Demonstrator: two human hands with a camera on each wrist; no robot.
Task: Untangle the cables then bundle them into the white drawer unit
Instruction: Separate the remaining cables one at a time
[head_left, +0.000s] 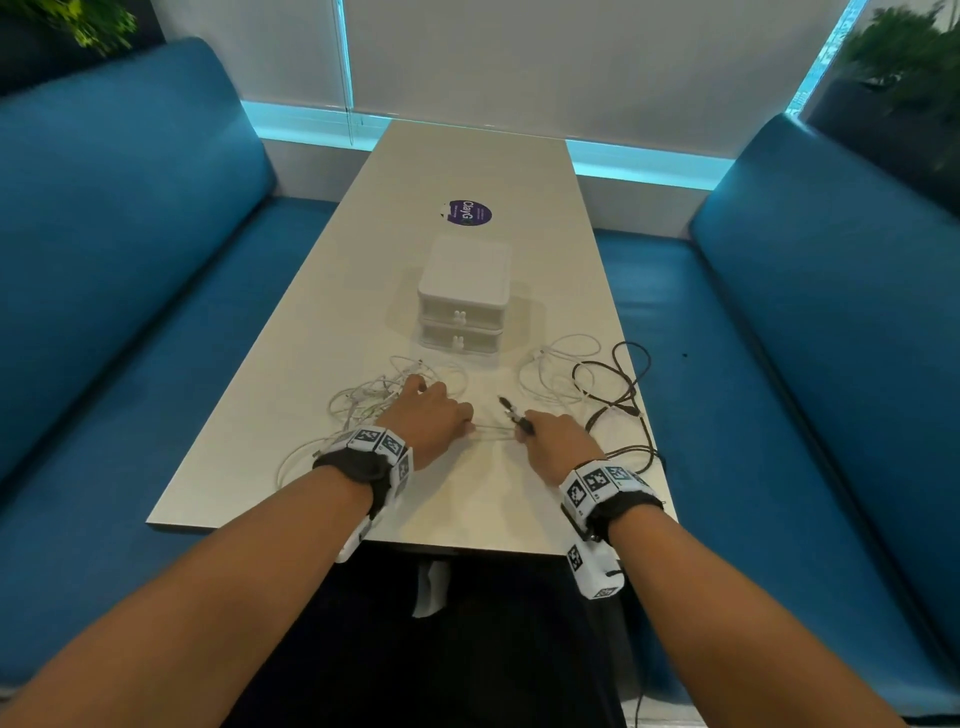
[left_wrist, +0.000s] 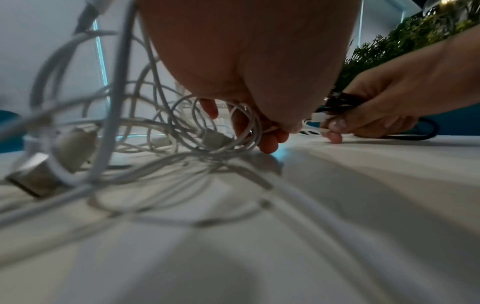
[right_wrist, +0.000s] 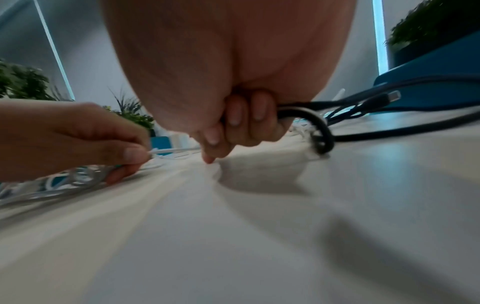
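My left hand (head_left: 434, 415) pinches the white cable (head_left: 493, 432); my right hand (head_left: 556, 436) grips that and the black cable (head_left: 631, 384). I should draw them apart slowly along the desk (head_left: 467, 171), so no loop tightens.

Near edge of the table (head_left: 363, 499) in front of both wrists is bare, and so is the far half past the purple sticker (head_left: 470, 213). The drawer unit (head_left: 464, 291) stands mid-table with both drawers shut; the direct lane to its front runs through the gap between the left hand (head_left: 431, 415) and right hand (head_left: 558, 436), crossed only by the thin white strands stretched between them. Left flank is clogged by the white cable tangle (head_left: 374, 400), right flank by white loops (head_left: 558, 374) and the black cable (head_left: 623, 389) running to the table's right edge.
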